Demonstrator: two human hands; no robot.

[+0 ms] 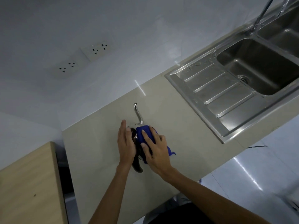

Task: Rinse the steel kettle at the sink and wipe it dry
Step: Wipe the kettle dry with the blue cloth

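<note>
Left of the sink [210,94], the left hand [127,143], fingers together, braces the kettle [137,168] so the right hand [157,151], fingers spread, can press the cloth [146,129] on it.

Blue on steel over beige.
A deep blue cloth [146,136] against the shiny silver steel kettle [137,114] with its glossy black handle [137,168]; plain beige stone countertop [100,151], silver steel sink [210,97] with a ribbed drainboard, pale wood-grain cabinet [29,183].

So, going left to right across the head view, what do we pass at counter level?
Wooden cabinet top → left hand → steel kettle → right hand, pressing the blue cloth → sink.
</note>
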